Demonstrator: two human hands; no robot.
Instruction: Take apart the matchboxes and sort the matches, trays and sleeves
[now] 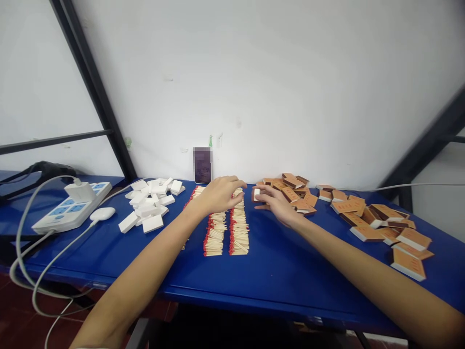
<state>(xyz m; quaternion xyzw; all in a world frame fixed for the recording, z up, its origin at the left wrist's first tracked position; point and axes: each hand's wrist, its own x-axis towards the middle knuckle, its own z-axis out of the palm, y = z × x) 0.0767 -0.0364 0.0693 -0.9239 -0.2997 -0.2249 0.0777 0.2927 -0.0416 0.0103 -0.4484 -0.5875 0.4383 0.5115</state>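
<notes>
My left hand [222, 194] is over the rows of red-tipped matches [239, 237], its fingers curved and apart with nothing visible between them. A second row of matches [214, 237] lies beside the first, and a third, further left, is partly hidden by my left forearm. My right hand [274, 202] has its fingers around a small brown matchbox [255, 195] with a white part showing, just right of the matches. Behind that hand is a pile of brown matchbox sleeves [290, 186].
White matchbox trays [147, 201] are heaped on the left of the blue table [276, 276]. More matchboxes [378, 220] spread along the right. A phone [202, 166] leans on the wall. A power strip [72, 208] with white cables [69, 254] occupies the far left.
</notes>
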